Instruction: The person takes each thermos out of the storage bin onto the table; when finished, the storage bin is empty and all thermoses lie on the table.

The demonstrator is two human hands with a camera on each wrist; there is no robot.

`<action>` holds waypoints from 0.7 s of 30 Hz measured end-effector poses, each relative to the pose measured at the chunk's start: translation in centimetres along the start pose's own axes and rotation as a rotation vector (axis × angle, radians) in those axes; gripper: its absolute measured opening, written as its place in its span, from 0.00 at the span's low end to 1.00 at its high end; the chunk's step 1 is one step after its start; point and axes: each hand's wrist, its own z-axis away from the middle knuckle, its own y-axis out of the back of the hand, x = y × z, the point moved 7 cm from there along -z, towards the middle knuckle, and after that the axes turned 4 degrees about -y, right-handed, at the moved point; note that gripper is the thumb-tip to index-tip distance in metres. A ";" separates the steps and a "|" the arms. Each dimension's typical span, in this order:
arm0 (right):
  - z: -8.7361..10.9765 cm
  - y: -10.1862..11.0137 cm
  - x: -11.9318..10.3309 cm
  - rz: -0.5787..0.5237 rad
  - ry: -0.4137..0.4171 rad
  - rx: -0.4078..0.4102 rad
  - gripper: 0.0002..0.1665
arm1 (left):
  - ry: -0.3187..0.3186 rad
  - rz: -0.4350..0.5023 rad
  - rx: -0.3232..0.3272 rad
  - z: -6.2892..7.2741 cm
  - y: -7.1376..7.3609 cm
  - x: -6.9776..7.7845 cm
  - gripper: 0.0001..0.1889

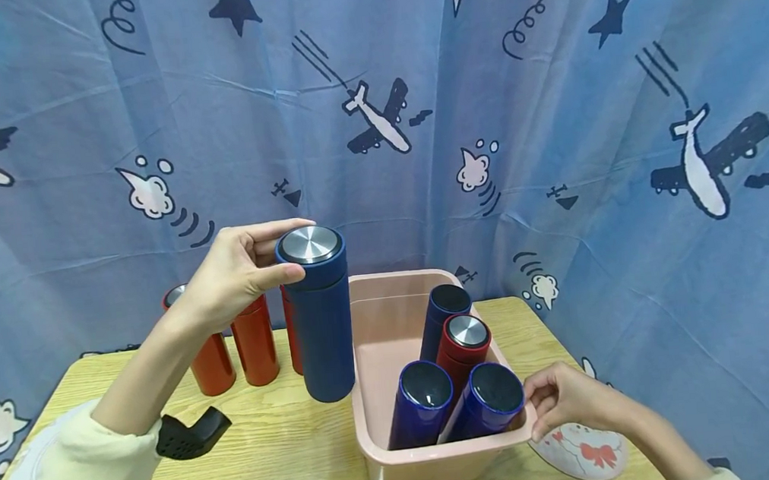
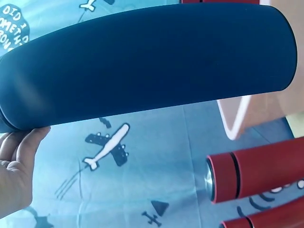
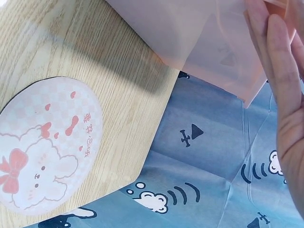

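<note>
My left hand [image 1: 243, 271] grips a dark blue thermos [image 1: 326, 336] around its silver-topped lid, holding it upright beside the bin's left wall. In the left wrist view the same thermos [image 2: 152, 66] stretches across the picture, with fingers at its lid end. A pink plastic bin [image 1: 382, 332] holds two glossy blue thermoses [image 1: 425, 389], a dark blue one [image 1: 447, 307] and a red one [image 1: 465, 340], leaning toward its right side. My right hand [image 1: 566, 399] pinches the bin's right front rim, thumb outside.
Several red thermoses [image 1: 257, 350] stand on the wooden table [image 1: 259, 449] at the back left, partly behind my left arm. A round mat with a bunny picture [image 3: 57, 147] lies right of the bin. A blue patterned curtain [image 1: 244, 130] hangs close behind the table.
</note>
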 end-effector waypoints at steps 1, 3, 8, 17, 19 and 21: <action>0.0 0.0 0.0 0.002 0.001 0.000 0.22 | 0.005 -0.008 0.004 0.1 0.2 -0.2 0.27; 0.0 0.0 -0.1 0.001 0.004 -0.002 0.22 | 0.022 -0.008 0.006 0.4 0.5 -0.5 0.27; 0.0 0.0 -0.1 -0.011 0.005 -0.004 0.23 | 0.053 0.003 -0.001 1.2 0.8 -1.6 0.29; -0.1 -0.1 0.0 -0.029 -0.002 -0.011 0.24 | 0.047 -0.025 -0.025 2.9 1.3 -4.3 0.30; 0.0 -0.1 0.0 -0.024 -0.002 -0.010 0.24 | 0.051 -0.009 -0.034 3.2 1.2 -5.0 0.31; 0.0 -0.1 0.0 -0.012 -0.003 -0.006 0.23 | 0.061 0.023 -0.038 3.6 1.1 -5.7 0.31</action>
